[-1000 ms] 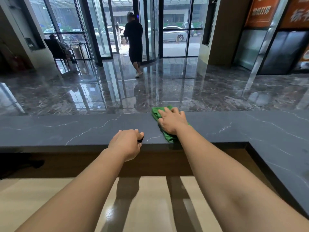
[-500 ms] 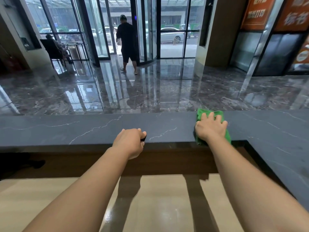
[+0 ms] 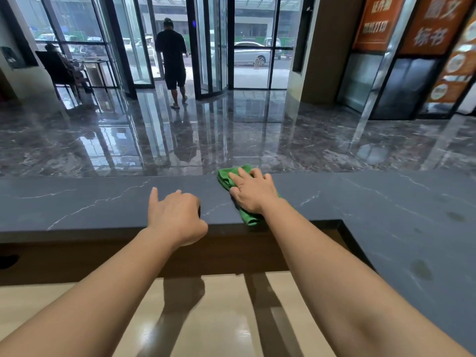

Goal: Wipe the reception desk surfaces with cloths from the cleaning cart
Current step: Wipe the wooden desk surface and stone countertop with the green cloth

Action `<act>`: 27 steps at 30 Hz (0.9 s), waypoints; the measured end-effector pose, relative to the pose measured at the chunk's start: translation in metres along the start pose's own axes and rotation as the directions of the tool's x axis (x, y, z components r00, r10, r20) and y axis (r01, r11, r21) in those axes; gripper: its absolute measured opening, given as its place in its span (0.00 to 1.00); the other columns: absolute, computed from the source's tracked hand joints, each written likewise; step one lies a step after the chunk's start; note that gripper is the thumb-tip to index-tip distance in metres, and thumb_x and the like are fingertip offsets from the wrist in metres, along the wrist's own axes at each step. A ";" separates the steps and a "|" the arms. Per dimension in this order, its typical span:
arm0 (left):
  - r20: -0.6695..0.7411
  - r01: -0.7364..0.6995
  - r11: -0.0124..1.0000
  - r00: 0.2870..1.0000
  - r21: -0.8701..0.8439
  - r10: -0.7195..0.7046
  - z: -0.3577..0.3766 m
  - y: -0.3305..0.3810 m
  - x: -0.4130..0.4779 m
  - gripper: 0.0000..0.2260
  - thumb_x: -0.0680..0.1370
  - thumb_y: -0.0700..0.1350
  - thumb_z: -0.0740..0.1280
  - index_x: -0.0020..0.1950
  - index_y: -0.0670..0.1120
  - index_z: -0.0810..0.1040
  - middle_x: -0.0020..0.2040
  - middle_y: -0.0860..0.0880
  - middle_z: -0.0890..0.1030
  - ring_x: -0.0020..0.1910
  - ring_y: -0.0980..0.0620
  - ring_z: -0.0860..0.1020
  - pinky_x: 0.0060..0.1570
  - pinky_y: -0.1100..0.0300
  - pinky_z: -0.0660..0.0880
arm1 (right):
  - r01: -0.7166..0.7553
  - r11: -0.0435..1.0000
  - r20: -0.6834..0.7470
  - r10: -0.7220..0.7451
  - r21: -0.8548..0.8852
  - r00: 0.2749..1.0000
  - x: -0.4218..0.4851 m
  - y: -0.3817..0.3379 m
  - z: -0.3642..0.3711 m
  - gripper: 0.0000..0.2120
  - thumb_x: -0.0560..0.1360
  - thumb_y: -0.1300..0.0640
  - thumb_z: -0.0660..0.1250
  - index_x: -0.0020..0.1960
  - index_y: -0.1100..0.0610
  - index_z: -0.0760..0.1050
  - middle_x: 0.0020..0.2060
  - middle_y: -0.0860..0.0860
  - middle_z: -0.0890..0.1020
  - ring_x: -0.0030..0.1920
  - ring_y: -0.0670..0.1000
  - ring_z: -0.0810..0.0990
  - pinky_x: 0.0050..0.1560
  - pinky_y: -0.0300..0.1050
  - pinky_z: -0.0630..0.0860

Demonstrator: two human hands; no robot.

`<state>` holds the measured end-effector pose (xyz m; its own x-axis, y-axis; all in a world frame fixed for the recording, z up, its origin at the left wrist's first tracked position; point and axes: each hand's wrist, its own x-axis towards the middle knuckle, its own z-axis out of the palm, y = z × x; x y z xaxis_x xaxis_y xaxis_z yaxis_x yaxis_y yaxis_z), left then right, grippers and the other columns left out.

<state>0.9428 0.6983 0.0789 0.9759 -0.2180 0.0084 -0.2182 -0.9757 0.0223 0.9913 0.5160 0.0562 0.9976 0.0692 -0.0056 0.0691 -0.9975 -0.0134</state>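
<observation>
A green cloth (image 3: 224, 177) lies on the dark grey marble counter top (image 3: 90, 202) of the reception desk, reaching from its far edge to its near edge. My right hand (image 3: 253, 193) presses flat on the cloth with fingers spread, covering its middle. To the left, my left hand (image 3: 175, 215) rests on the counter's near edge, fingers loosely curled and one finger raised. I see nothing in it.
The counter turns toward me on the right as a side wing (image 3: 412, 228) with faint smudges. Below it lies a beige lower desk (image 3: 219, 318). Beyond is a glossy lobby floor, where a person (image 3: 172, 55) walks toward glass doors. Another person sits at far left (image 3: 61, 63).
My right hand swept the cloth to the right along the counter, then back left to near the middle. My left hand stayed at the edge and lifted one finger.
</observation>
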 end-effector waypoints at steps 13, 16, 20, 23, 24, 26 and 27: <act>-0.013 -0.174 0.983 0.985 -0.057 0.174 -0.008 0.092 -0.004 0.19 0.76 0.46 0.62 0.67 0.48 0.73 0.69 0.50 0.73 0.75 0.50 0.62 0.73 0.40 0.39 | -0.505 0.863 -0.016 0.504 -0.025 0.863 -0.066 0.219 -0.006 0.24 0.83 0.49 0.47 0.76 0.54 0.56 0.77 0.53 0.57 0.73 0.59 0.57 0.69 0.57 0.58; -0.020 -0.199 0.979 0.980 -0.046 0.198 -0.010 0.095 -0.012 0.19 0.77 0.47 0.61 0.68 0.49 0.72 0.68 0.50 0.73 0.74 0.49 0.63 0.72 0.39 0.39 | -0.527 0.849 -0.020 0.527 -0.029 0.850 -0.083 0.224 -0.006 0.23 0.83 0.49 0.47 0.76 0.54 0.56 0.77 0.53 0.56 0.74 0.59 0.57 0.68 0.56 0.58; -0.035 -0.222 0.974 0.975 -0.051 0.220 -0.010 0.097 -0.031 0.20 0.76 0.47 0.61 0.69 0.50 0.71 0.69 0.51 0.73 0.75 0.50 0.62 0.72 0.39 0.40 | -0.518 0.855 -0.004 0.518 -0.025 0.855 -0.109 0.219 -0.006 0.23 0.83 0.49 0.47 0.77 0.51 0.54 0.78 0.50 0.53 0.74 0.58 0.55 0.69 0.56 0.57; -0.045 -0.237 0.969 0.971 -0.072 0.234 -0.009 0.098 -0.051 0.21 0.77 0.47 0.61 0.70 0.50 0.70 0.70 0.52 0.71 0.75 0.51 0.60 0.73 0.39 0.41 | -0.495 0.868 0.006 0.495 -0.029 0.869 -0.133 0.213 -0.003 0.24 0.83 0.49 0.47 0.78 0.49 0.52 0.78 0.48 0.52 0.74 0.57 0.54 0.68 0.56 0.57; -0.049 -0.240 0.967 0.970 -0.080 0.237 -0.009 0.099 -0.058 0.21 0.77 0.46 0.61 0.70 0.50 0.70 0.71 0.52 0.71 0.76 0.51 0.60 0.73 0.39 0.41 | -0.488 0.872 0.010 0.489 -0.030 0.872 -0.141 0.211 -0.003 0.24 0.83 0.49 0.47 0.78 0.49 0.52 0.78 0.48 0.52 0.74 0.57 0.54 0.69 0.56 0.56; -0.056 -0.247 0.965 0.968 -0.090 0.243 -0.010 0.102 -0.076 0.21 0.77 0.46 0.61 0.71 0.51 0.69 0.71 0.53 0.70 0.76 0.52 0.60 0.73 0.38 0.41 | -0.471 0.882 0.011 0.471 -0.036 0.882 -0.157 0.202 -0.004 0.24 0.83 0.49 0.47 0.78 0.49 0.52 0.78 0.48 0.53 0.75 0.57 0.54 0.69 0.55 0.56; -0.058 -0.252 0.964 0.967 -0.091 0.247 -0.012 0.104 -0.085 0.22 0.77 0.46 0.61 0.72 0.51 0.68 0.72 0.53 0.70 0.76 0.52 0.60 0.73 0.38 0.41 | -0.460 0.887 0.012 0.461 -0.039 0.888 -0.166 0.198 -0.004 0.24 0.83 0.49 0.47 0.78 0.49 0.52 0.78 0.48 0.53 0.75 0.57 0.54 0.69 0.55 0.56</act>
<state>0.8367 0.6158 0.0921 0.8899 -0.4506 0.0715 -0.4560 -0.8831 0.1104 0.8396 0.3069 0.0588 0.9171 -0.3979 -0.0235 -0.3972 -0.9173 0.0292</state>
